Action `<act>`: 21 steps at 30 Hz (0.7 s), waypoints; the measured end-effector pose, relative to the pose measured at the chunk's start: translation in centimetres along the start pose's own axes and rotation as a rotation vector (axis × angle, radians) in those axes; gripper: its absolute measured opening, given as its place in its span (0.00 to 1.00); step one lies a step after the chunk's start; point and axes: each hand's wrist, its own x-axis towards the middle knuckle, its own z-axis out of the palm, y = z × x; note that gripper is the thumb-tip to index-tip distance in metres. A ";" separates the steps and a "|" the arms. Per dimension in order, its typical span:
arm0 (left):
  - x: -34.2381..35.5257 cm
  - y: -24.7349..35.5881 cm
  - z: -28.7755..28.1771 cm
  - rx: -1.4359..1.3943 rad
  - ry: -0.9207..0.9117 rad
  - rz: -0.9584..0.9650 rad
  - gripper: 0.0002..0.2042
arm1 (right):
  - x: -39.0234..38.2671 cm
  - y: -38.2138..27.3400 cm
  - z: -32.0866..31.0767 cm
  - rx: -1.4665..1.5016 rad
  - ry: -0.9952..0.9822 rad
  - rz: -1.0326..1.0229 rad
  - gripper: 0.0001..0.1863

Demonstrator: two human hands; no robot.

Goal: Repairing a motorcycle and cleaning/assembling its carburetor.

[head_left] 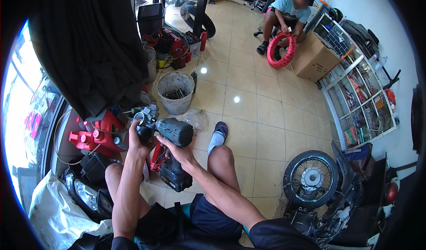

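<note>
Left of centre in the frame, my left fingers (134, 129) curl closed around a carburettor-like metal part (151, 112); my right fingers (163, 141) wrap a cordless driver (176, 131) beside it; I'd brace the part firmly, driver square

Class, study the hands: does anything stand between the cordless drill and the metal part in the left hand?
Nothing visible does: the cordless drill, gripped by the right hand, sits directly beside the metal part in the left hand. Whether they touch is unclear.
</note>
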 end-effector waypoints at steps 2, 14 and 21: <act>0.0 -0.2 0.4 0.030 0.087 0.013 0.16 | 0.0 0.0 0.0 0.002 0.001 -0.003 0.16; 0.6 0.0 -0.8 0.015 0.027 -0.022 0.21 | 0.1 0.1 -0.1 -0.027 0.002 0.009 0.17; 0.2 0.0 0.1 0.034 -0.020 0.030 0.21 | 0.1 0.2 -0.1 -0.022 0.006 0.018 0.18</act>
